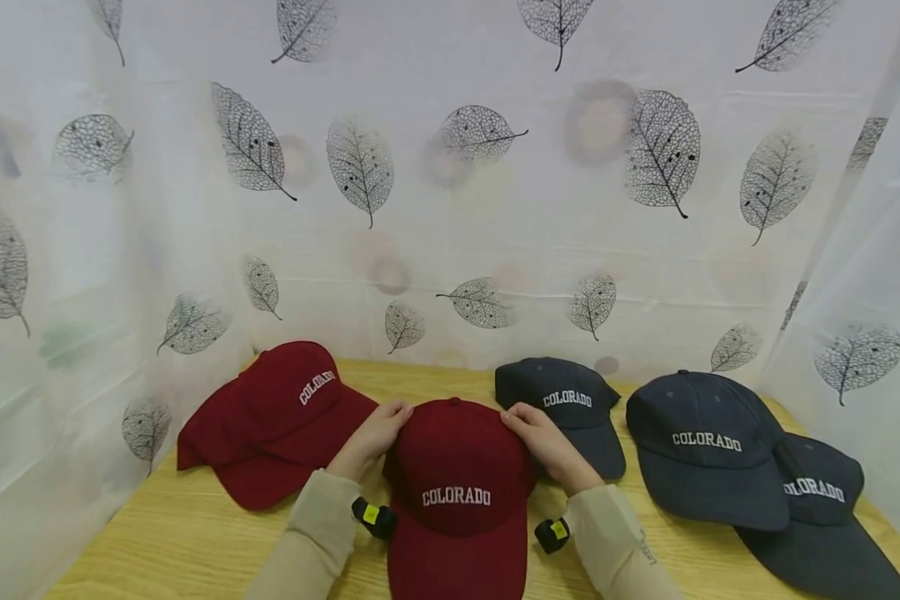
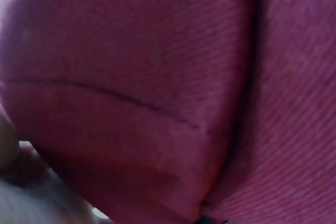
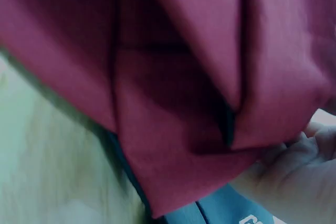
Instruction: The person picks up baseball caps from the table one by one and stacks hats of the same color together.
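Note:
A dark red baseball cap [image 1: 456, 454] with white COLORADO lettering is between both hands in the head view, brim toward the person. My left hand [image 1: 378, 433] grips the left side of its crown, and my right hand [image 1: 543, 437] grips the right side. Red cloth [image 2: 131, 51] fills most of the left wrist view, with part of the left hand [image 2: 31, 192] at the lower left corner. In the right wrist view, the fingers [image 3: 299, 166] hold the folded edge of the red cap [image 3: 173, 108], whose side hangs in folds.
Another red cap [image 1: 277, 417] lies at the left on the wooden table [image 1: 157, 533]. A dark navy cap [image 1: 562, 400] sits behind the right hand. Farther right, one navy cap [image 1: 701, 442] overlaps another [image 1: 825, 517]. A leaf-patterned white curtain [image 1: 450, 233] surrounds the table.

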{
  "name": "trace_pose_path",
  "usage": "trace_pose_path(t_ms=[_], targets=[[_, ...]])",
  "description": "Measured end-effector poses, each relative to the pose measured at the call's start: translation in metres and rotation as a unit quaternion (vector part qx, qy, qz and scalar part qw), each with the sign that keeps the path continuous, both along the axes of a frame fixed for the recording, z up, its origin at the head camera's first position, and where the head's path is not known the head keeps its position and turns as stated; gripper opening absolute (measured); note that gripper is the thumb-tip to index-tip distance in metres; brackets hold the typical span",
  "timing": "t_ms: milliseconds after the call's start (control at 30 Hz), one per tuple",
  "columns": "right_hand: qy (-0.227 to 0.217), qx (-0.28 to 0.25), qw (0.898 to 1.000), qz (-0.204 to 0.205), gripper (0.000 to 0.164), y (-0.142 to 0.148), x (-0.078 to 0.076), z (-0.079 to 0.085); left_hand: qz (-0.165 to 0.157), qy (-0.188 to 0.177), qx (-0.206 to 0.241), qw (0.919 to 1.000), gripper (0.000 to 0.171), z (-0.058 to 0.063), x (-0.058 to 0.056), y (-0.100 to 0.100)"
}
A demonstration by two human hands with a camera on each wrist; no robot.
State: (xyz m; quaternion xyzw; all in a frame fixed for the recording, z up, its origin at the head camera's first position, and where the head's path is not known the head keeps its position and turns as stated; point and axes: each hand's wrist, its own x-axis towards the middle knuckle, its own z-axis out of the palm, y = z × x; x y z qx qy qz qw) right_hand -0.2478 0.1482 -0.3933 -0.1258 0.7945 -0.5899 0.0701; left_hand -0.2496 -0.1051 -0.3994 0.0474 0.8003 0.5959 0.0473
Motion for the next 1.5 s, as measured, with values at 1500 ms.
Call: trace_pose_path(t_ms=[1500], targets=[[0.002,0.072,0.997,0.028,0.028,0.019,0.017,0.0,-0.11,0.046,-0.102,0.9877,0.038,0.007,0.03,-0.024]])
